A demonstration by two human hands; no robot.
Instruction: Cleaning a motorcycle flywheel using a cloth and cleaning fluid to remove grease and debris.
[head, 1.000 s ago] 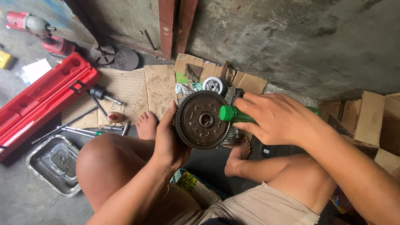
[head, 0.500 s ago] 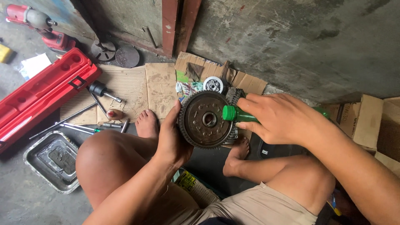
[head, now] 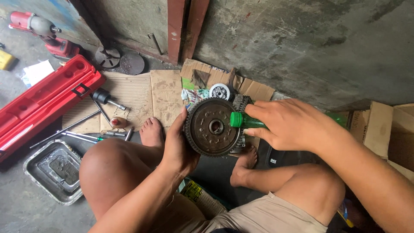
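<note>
Left hand (head: 179,149) grips the round toothed gear assembly (head: 212,127) from its 8 o'clock side, palm wrapped on the rim, thumb up along the left edge of the teeth. Gear sits near frame centre, held above the floor between the person's two bare feet; its flat face is turned up toward the camera, so the axis through the centre bore points roughly at the lens. Face shows a ring of small holes around the bore.

Right hand (head: 286,125) is closed around a green bottle (head: 246,121). Bottle's long axis runs near horizontal, 3 o'clock to 9 o'clock; capped end points to 9 o'clock and lies over the gear's right part, short of the bore. Most of the bottle body is hidden by the fingers; a green bit shows past the wrist at 3 o'clock.

Surroundings: flattened cardboard (head: 129,97) lies on the concrete floor at 10 o'clock from the gear. On it and just off its edge lie a ratchet wrench (head: 105,97) and long metal rods (head: 69,127). A red tool case (head: 41,101) lies at 9 o'clock, closed. A dirty metal tray (head: 54,170) sits at 8 o'clock, beside the left knee. A small white round part (head: 220,91) rests at 12 o'clock, just behind the gear. Cardboard box (head: 390,125) at 3 o'clock.
</note>
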